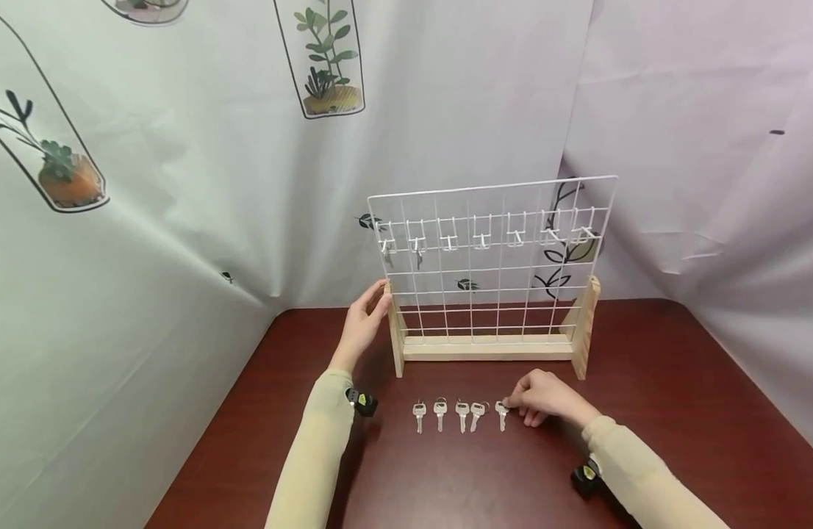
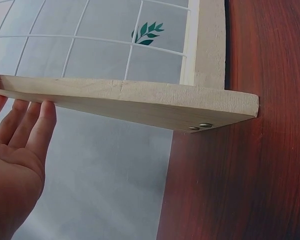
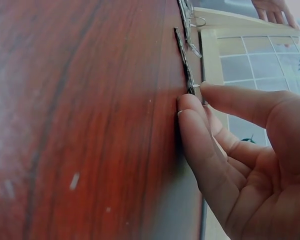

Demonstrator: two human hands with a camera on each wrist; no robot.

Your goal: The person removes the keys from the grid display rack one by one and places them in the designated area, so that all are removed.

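A white wire grid rack (image 1: 486,289) in a wooden stand stands upright on the table. My left hand (image 1: 364,322) holds the rack's left wooden upright (image 2: 140,95); its fingertips lie against the outer face and the thumb on the front edge. A row of silver keys lies in front of the rack. At the row's right end my right hand (image 1: 544,397) pinches the head of a key (image 1: 502,416) between thumb and finger. In the right wrist view that key (image 3: 182,55) shows edge-on, lying low by the table, its head partly hidden by the fingertips.
Several small hooks (image 1: 482,241) line the upper part of the grid. A key (image 1: 419,256) hangs from the second hook from the left, another (image 1: 389,257) from the leftmost. Other keys (image 1: 440,415) lie left of my right hand. A printed curtain (image 1: 473,95) stands behind the table (image 1: 433,485).
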